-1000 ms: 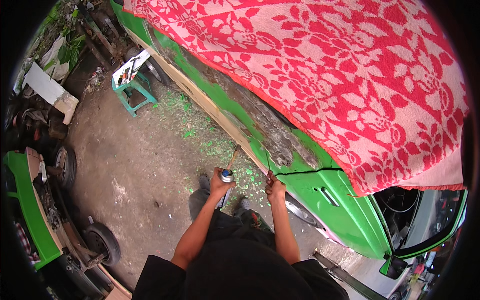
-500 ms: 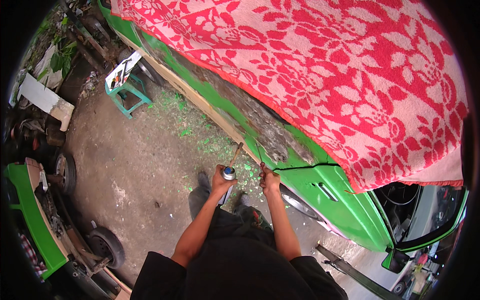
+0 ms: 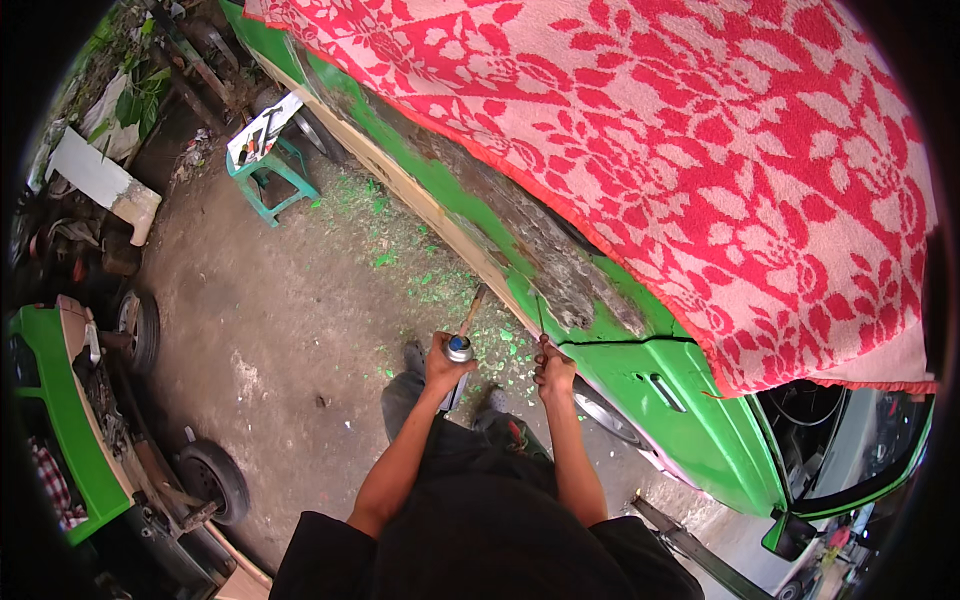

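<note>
My left hand [image 3: 441,366] grips a small torch canister [image 3: 458,352] with a thin nozzle [image 3: 473,308] that points up at the lower side of a green car [image 3: 690,425]. My right hand [image 3: 553,368] holds a thin scraper blade [image 3: 540,317] against the car's side, just below a grey patch [image 3: 560,270] where the paint is stripped. Green paint flakes [image 3: 440,290] lie on the ground under both hands.
A red and white flowered blanket [image 3: 690,150] covers the car's top. A green stool [image 3: 268,165] with tools on it stands at the upper left. Another green vehicle [image 3: 55,420] with small wheels sits at the left. The car's front door area [image 3: 850,450] is open at the right.
The view has shifted a little. Both hands stay at the same spot on the car's side, still holding the torch and the scraper.
</note>
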Available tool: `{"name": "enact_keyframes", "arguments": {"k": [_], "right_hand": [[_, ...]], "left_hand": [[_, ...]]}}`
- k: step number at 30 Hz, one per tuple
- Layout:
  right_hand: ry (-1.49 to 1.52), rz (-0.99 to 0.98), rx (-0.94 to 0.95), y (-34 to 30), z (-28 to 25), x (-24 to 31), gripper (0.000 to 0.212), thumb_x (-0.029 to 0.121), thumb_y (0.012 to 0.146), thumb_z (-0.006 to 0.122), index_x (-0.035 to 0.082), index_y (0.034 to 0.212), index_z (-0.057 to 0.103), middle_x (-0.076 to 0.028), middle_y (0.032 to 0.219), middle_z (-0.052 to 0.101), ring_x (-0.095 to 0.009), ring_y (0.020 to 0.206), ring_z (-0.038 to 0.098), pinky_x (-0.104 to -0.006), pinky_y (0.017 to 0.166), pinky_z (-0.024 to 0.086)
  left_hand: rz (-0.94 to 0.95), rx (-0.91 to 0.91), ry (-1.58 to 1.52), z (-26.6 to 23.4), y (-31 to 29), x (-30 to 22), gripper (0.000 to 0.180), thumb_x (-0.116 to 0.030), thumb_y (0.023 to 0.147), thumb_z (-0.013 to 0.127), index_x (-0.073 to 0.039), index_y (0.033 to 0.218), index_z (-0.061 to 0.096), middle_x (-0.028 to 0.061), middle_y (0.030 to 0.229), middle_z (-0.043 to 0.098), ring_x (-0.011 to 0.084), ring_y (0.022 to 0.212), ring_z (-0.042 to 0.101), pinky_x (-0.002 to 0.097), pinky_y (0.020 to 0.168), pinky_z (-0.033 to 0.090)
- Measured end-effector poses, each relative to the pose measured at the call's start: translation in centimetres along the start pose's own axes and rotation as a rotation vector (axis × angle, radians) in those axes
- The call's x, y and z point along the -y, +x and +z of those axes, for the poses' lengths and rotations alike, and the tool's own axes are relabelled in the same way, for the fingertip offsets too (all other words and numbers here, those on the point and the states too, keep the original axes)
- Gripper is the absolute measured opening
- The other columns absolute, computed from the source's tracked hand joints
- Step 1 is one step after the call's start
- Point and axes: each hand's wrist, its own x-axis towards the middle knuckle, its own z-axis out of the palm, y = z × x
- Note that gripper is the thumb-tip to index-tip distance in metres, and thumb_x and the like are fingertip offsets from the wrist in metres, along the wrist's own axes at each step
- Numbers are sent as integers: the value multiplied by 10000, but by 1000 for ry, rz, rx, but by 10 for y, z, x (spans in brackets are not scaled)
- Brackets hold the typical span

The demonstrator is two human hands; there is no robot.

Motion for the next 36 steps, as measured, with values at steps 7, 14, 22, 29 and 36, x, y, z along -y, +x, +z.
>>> {"name": "enact_keyframes", "arguments": {"k": [7,14,22,29,36], "right_hand": [[50,23,80,-6,-9,9,112,144,946,582,83,1001,659,3,786,570,-53,494,411,-214,343,255],[-34,-7,-14,1,9,1,105,157,945,576,126,987,667,6,647,477,-55,418,293,-219,348,217],[63,81,-233,45,-10,-27,75,103,942,537,120,937,610,5,632,468,-73,414,305,-241,356,202],[2,-10,45,11,-5,-3,117,147,942,582,93,1009,662,-9,693,551,-72,441,380,-219,347,252],[-4,-5,32,-3,-1,-2,125,143,961,553,119,1004,668,14,658,486,-46,413,286,-215,343,207]], "left_hand": [[-53,23,52,4,3,-9,661,-167,538,857,-48,1062,472,135,939,658,264,867,647,365,789,506],[-6,75,7,9,5,-13,658,-152,543,853,-49,1060,460,122,928,646,235,859,634,369,785,504],[-7,53,-4,1,-7,3,661,-163,545,862,-47,1056,459,118,919,648,236,840,634,364,765,504],[-52,19,1,0,-3,-5,639,-169,557,850,-44,1052,466,113,898,651,222,825,634,347,756,504],[31,58,-57,11,-7,-4,661,-173,554,856,-64,1072,460,102,917,646,205,846,629,348,769,505]]}}
